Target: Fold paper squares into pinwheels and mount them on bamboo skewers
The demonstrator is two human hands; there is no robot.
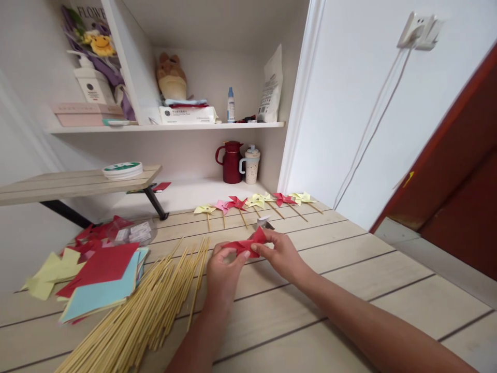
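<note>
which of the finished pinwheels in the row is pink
The pink pinwheel is second from the left end of the row, between a yellow one and a red one; the rest are yellow or red.

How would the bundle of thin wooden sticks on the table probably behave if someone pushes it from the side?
The wooden sticks lie loose and unbound, already fanned out, so a push would probably scatter them instead of moving them together. They look round and thin, so some may roll over the smooth table. Each looks light and slender, likely easy to snap.
</note>
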